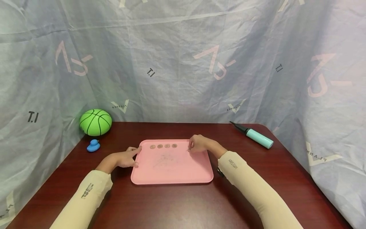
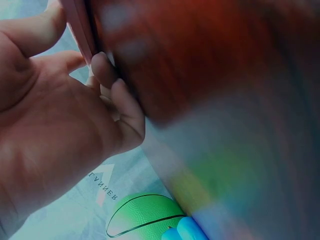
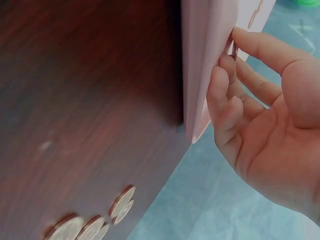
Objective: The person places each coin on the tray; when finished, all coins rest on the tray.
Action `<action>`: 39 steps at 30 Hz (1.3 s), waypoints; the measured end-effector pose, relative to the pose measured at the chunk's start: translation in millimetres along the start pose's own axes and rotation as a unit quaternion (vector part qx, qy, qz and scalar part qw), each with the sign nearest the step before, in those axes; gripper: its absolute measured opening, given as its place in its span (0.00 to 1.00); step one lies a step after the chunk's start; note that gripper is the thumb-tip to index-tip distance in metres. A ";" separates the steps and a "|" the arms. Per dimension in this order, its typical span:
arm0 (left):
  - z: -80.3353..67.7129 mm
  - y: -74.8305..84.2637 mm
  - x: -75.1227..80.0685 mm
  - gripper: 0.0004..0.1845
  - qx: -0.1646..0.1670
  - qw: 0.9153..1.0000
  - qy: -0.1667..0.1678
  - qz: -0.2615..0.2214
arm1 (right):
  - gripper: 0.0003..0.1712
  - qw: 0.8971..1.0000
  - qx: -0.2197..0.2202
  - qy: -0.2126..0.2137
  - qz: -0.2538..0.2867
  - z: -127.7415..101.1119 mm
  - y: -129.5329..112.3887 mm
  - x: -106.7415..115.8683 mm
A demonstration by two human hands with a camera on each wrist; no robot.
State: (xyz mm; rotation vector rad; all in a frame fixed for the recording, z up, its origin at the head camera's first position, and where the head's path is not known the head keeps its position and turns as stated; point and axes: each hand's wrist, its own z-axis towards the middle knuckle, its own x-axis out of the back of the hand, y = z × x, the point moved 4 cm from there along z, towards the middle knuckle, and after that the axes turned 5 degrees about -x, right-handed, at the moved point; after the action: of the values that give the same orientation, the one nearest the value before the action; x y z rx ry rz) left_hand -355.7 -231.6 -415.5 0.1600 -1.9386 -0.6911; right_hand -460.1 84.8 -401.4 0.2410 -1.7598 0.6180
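- So the tray (image 1: 171, 170) lies flat, long axis left-right, four coins (image 1: 163, 146) lined up along its far edge.
- Left hand (image 1: 125, 158) rests on the left rim, fingers loose.
- Right hand (image 1: 197, 143) pinches a coin (image 3: 234, 49) near the far right corner.

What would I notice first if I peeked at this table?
Probably the pink tray in the middle of the dark red table, with four coins lined up along its far edge. Then the bright green ball in the far left corner, with a little blue duck beside it.
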 end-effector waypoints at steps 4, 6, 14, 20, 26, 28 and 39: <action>-0.2 0.7 0.1 0.48 -0.002 1.000 0.000 -0.003 | 0.06 1.000 -0.002 -0.003 0.001 5.3 -6.3 -0.5; 0.6 0.2 -0.2 0.48 -0.001 1.000 0.000 -0.002 | 0.05 1.000 0.001 -0.002 -0.001 7.6 -9.2 -0.8; 0.2 1.4 0.8 0.49 -0.001 1.000 0.000 0.003 | 0.05 1.000 0.007 -0.006 0.003 16.2 -17.0 -0.3; -1.2 1.7 1.6 0.49 -0.012 1.000 -0.009 0.011 | 0.06 1.000 -0.005 -0.013 0.003 21.6 -16.9 -1.0; -1.1 0.2 1.1 0.49 0.000 1.000 -0.004 0.002 | 0.07 1.000 -0.015 -0.011 0.004 26.4 -19.9 -1.3; -0.9 0.4 1.1 0.48 0.002 1.000 0.000 0.001 | 0.07 1.000 -0.019 -0.010 0.002 27.9 -21.4 -1.4; -0.8 0.5 0.8 0.48 0.000 1.000 -0.003 0.004 | 0.02 1.000 -0.017 0.005 -0.012 33.5 -27.2 -2.4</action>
State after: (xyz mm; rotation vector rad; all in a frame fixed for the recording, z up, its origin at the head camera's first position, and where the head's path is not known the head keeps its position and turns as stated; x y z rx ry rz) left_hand -355.3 -231.9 -414.3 0.1501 -1.9441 -0.6870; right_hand -474.7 44.1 -401.6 0.2345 -1.7540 0.5695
